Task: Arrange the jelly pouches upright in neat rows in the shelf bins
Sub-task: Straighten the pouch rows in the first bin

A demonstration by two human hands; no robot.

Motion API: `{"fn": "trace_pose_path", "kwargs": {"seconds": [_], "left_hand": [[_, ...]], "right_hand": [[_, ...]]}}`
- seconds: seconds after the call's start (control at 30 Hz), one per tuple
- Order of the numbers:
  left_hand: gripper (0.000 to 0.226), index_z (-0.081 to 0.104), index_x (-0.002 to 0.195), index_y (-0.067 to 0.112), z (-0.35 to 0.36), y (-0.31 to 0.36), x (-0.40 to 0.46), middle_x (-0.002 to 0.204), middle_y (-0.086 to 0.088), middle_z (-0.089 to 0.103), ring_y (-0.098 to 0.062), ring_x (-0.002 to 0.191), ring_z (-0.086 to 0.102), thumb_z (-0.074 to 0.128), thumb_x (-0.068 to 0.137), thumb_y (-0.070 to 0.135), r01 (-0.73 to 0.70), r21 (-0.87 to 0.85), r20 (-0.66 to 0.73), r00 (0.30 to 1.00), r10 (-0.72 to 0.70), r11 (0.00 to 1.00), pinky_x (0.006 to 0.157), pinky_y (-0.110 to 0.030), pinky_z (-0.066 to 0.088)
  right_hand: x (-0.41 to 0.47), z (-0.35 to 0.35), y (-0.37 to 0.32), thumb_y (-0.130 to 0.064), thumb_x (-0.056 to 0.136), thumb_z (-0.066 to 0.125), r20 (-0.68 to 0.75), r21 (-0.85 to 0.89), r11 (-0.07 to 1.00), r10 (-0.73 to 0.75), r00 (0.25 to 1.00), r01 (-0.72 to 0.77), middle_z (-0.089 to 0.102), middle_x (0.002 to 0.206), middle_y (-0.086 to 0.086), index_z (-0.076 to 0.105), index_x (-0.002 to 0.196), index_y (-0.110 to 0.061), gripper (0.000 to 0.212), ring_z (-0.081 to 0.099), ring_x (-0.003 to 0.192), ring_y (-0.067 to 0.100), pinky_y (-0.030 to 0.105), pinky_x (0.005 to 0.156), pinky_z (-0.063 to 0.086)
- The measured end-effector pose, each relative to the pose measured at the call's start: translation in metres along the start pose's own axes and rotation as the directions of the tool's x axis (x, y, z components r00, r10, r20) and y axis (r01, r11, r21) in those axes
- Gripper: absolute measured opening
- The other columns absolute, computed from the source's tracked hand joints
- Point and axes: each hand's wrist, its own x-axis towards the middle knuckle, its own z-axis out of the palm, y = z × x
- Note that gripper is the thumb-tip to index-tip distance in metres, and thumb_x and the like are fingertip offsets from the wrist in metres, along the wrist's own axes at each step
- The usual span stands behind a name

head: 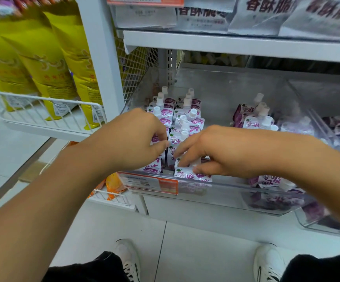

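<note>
White and purple jelly pouches [185, 117] with white screw caps stand upright in two rows in a clear plastic shelf bin [226, 190]. My left hand [132, 139] hovers over the left row, its fingers curled and pinching the top of a pouch there. My right hand [216, 153] reaches into the right row near the bin's front; its thumb and fingers pinch the front pouch [187, 174] around its cap. More pouches [256, 119] lie loosely in the right part of the bin.
A second clear bin [327, 226] with darker purple pouches sits at the right. Yellow snack bags [43, 68] stand in a white wire basket [49, 119] at the left. An orange price tag [150, 182] hangs on the bin front. White bags fill the shelf above.
</note>
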Motion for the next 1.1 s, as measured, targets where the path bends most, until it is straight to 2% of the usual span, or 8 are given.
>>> {"fn": "trace_pose_path", "kwargs": {"seconds": [0.17, 0.43, 0.63, 0.73, 0.9, 0.97, 1.03, 1.1], "left_hand": [[0.018, 0.076, 0.082, 0.023, -0.002, 0.002, 0.005, 0.082, 0.005, 0.072, -0.014, 0.076, 0.064, 0.063, 0.089, 0.033, 0.049, 0.033, 0.031, 0.998, -0.050, 0.998, 0.076, -0.035, 0.055], [0.018, 0.076, 0.072, 0.023, -0.016, 0.004, 0.004, 0.050, 0.019, 0.049, -0.001, 0.051, 0.049, 0.069, 0.087, 0.031, 0.068, 0.023, 0.015, 0.998, -0.069, 0.997, 0.053, -0.010, 0.025], [0.032, 0.075, 0.071, 0.014, -0.005, 0.019, 0.008, 0.053, 0.003, 0.061, -0.014, 0.055, 0.059, 0.060, 0.093, 0.031, 0.169, -0.140, -0.196, 0.961, -0.195, 0.976, 0.056, -0.016, 0.041], [0.037, 0.073, 0.081, 0.002, 0.008, 0.021, 0.016, 0.079, -0.021, 0.072, -0.034, 0.076, 0.071, 0.052, 0.096, 0.027, 0.409, -0.578, 0.010, 0.869, -0.494, 0.707, 0.073, -0.044, 0.060], [0.072, 0.048, 0.136, 0.010, 0.022, 0.049, 0.022, 0.145, -0.013, 0.048, -0.035, 0.130, 0.049, 0.032, 0.095, 0.066, 0.689, -0.678, 0.503, 0.689, -0.523, 0.256, 0.106, -0.055, 0.041], [0.088, 0.023, 0.154, 0.027, 0.021, 0.052, 0.024, 0.161, -0.004, 0.023, -0.033, 0.145, 0.028, 0.025, 0.085, 0.081, 0.692, -0.715, 0.609, 0.687, -0.397, 0.099, 0.113, -0.060, 0.029], [0.107, 0.014, 0.155, 0.037, 0.017, 0.050, 0.027, 0.164, -0.004, 0.014, -0.035, 0.149, 0.016, 0.021, 0.066, 0.096, 0.719, -0.695, 0.689, 0.664, -0.290, -0.005, 0.113, -0.065, 0.021], [0.114, 0.006, 0.156, 0.035, 0.014, 0.049, 0.033, 0.164, -0.009, 0.010, -0.036, 0.149, 0.009, 0.009, 0.061, 0.099, 0.748, -0.660, 0.735, 0.622, -0.270, -0.075, 0.116, -0.062, 0.013]], "right_hand": [[0.006, -0.028, 0.022, -0.037, 0.093, 0.063, -0.405, 0.170, 0.976, 0.197, 0.893, -0.138, 0.069, 0.115, -0.016, 0.071, 0.115, -0.032, 0.024, 0.063, 0.097, 0.001, 0.023, 0.088, 0.049], [0.056, -0.001, 0.025, -0.041, 0.092, 0.063, -0.117, 0.132, 0.974, 0.200, 0.973, -0.184, 0.063, 0.120, -0.003, 0.078, 0.100, -0.023, 0.025, 0.058, 0.105, 0.016, 0.037, 0.093, 0.048], [0.049, -0.008, 0.033, -0.033, 0.089, 0.069, -0.060, 0.080, 0.985, 0.157, 0.986, -0.153, 0.066, 0.118, -0.007, 0.079, 0.087, -0.023, 0.014, 0.059, 0.091, 0.001, 0.020, 0.074, 0.040], [0.044, -0.011, 0.037, -0.032, 0.087, 0.072, -0.050, 0.067, 0.982, 0.182, 0.982, -0.179, 0.067, 0.111, -0.012, 0.079, 0.085, -0.023, 0.011, 0.058, 0.112, 0.012, 0.028, 0.090, 0.045], [0.015, -0.022, 0.030, -0.038, 0.098, 0.054, -0.207, 0.243, 0.938, 0.300, 0.931, -0.248, 0.068, 0.074, -0.010, 0.073, 0.084, -0.023, 0.028, 0.052, 0.064, 0.002, 0.020, 0.067, 0.047], [-0.001, -0.022, 0.029, -0.050, 0.099, 0.045, -0.348, 0.464, 0.806, 0.547, 0.761, -0.367, 0.070, 0.102, 0.011, 0.069, 0.108, -0.007, 0.050, 0.053, 0.073, 0.010, 0.028, 0.072, 0.052], [-0.013, -0.018, 0.016, -0.071, 0.091, 0.038, -0.039, 0.820, 0.377, 0.787, 0.616, -0.430, 0.045, 0.150, 0.008, 0.044, 0.144, -0.016, 0.078, 0.053, 0.117, 0.025, 0.058, 0.092, 0.051], [-0.016, -0.014, -0.002, -0.082, 0.083, 0.033, 0.288, 0.935, -0.058, 0.702, 0.652, -0.350, 0.016, 0.163, 0.009, 0.025, 0.153, -0.030, 0.087, 0.018, 0.146, 0.042, 0.080, 0.095, 0.029]]}}
